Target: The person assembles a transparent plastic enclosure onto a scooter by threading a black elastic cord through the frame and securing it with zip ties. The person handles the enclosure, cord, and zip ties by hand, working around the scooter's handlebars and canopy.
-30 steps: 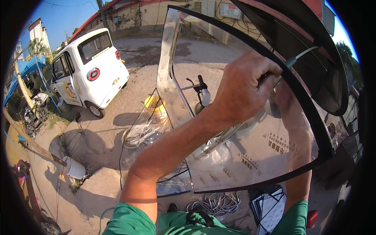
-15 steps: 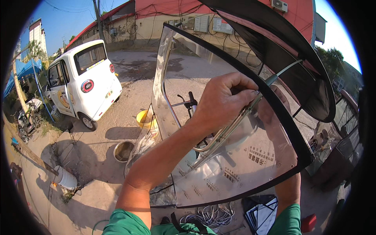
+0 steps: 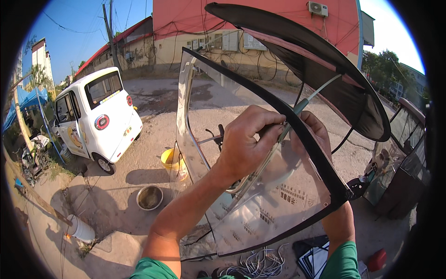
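In the head view, the big clear window [image 3: 278,186] is in front of the person, tilted, with a thick black edge [image 3: 319,156] around it. The left hand [image 3: 251,139] is on the near side of the window. Its thumb and pointer finger are pinched on the inner side of the black edge. A tiny bit may be between them, but it is too small to tell. The right hand [image 3: 319,132] is on the far side of the window, with its fingers curled by the same edge. Part of it is hidden, so I cannot tell if it grips anything. The hands are probably on both sides to keep the edge steady.

A thin rod [image 3: 325,85] goes from the black edge up to the dark sunshade [image 3: 355,102], above and to the right of the window. It looks like the rod helps prop the sunshade up.

A handlebar [image 3: 220,130] is behind the window. To the left of the window are a yellow bucket [image 3: 170,159], a metal bowl [image 3: 150,189] and, farther off, a white car [image 3: 114,122]. A pile of wires [image 3: 260,264] lies below the window, maybe to be out of the way.
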A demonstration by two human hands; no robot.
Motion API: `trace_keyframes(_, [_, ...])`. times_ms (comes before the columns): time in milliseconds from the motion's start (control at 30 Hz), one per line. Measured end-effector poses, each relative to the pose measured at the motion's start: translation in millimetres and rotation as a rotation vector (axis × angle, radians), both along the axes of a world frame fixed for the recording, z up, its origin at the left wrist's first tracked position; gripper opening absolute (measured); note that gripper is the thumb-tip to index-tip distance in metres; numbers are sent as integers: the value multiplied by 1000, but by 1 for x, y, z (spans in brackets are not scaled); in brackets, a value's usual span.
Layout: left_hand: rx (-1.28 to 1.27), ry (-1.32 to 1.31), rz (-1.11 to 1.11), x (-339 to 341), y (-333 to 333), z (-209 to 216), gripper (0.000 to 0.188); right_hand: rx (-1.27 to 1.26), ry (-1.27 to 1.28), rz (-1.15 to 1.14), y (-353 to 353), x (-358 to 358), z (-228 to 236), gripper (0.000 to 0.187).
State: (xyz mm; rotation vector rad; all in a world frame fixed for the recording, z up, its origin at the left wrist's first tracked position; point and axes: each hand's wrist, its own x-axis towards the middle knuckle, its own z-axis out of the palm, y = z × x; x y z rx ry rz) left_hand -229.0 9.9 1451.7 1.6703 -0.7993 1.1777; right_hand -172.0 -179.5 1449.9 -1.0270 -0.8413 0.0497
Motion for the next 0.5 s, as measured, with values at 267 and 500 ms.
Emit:
trace_keyframes(267, [12,-144,34,7,-7,-1,22,-100,-42,-103,-8,9,-3,25])
trace_keyframes(500, [65,-216,92,3,-6,1,23,-107,-29,-113,-5,0,1,26])
